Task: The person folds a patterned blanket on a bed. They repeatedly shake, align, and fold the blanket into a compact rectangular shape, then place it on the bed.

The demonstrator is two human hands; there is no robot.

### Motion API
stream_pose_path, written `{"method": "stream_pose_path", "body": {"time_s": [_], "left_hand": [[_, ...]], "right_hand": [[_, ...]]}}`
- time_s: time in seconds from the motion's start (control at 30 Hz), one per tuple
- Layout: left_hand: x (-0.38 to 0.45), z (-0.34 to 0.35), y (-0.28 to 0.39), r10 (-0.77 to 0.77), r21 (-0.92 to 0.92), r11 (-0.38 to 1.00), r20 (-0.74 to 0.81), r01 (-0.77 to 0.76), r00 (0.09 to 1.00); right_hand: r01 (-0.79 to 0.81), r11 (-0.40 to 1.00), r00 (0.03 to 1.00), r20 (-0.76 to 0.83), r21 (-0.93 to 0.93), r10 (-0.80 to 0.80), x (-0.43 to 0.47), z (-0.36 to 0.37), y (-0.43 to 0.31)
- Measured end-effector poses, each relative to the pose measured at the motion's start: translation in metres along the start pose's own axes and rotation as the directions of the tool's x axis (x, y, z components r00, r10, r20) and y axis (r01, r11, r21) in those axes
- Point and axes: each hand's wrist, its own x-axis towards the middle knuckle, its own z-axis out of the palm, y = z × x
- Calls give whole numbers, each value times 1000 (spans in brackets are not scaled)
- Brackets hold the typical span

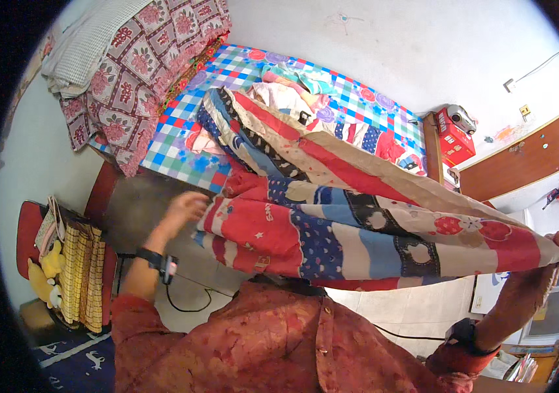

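Note:
A large patchwork-print cloth point(368, 245) in red, beige, blue and black is stretched across in front of my chest. My right hand point(554, 253) is raised far out to the right and grips one bunched end of it. From there the cloth widens leftward in loose folds, and its far part point(260, 132) rests over the bed. My left hand point(188, 211) is blurred beside the cloth's left edge. Whether its fingers touch or pinch the fabric cannot be made out. A dark band with a small device point(164, 265) sits on my left wrist.
The bed point(181, 147) has a checked floral sheet, with crumpled clothes point(299, 83) on it. A floral cover point(127, 98) drapes over its left end. Left stands a red chair point(29, 226) with a yellow woven item point(83, 275) and plush toy point(44, 280). A red box point(456, 142) stands beyond the bed's right end.

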Motion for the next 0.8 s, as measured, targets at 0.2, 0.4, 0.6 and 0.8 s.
{"method": "stream_pose_path", "body": {"time_s": [0.2,0.4,0.6,0.8], "left_hand": [[-14,167,-52,114,409,810,593,-420,797],[4,237,-95,395,288,787,445,-546,804],[32,291,-81,243,226,896,470,-382,848],[55,310,-68,17,194,977,336,-87,942]], "right_hand": [[368,732,930,216,-574,-299,21,17,18],[-119,887,627,726,447,-282,75,-6,42],[-279,803,721,667,526,-186,115,-23,74],[-122,832,783,567,541,-254,132,-46,92]]}}
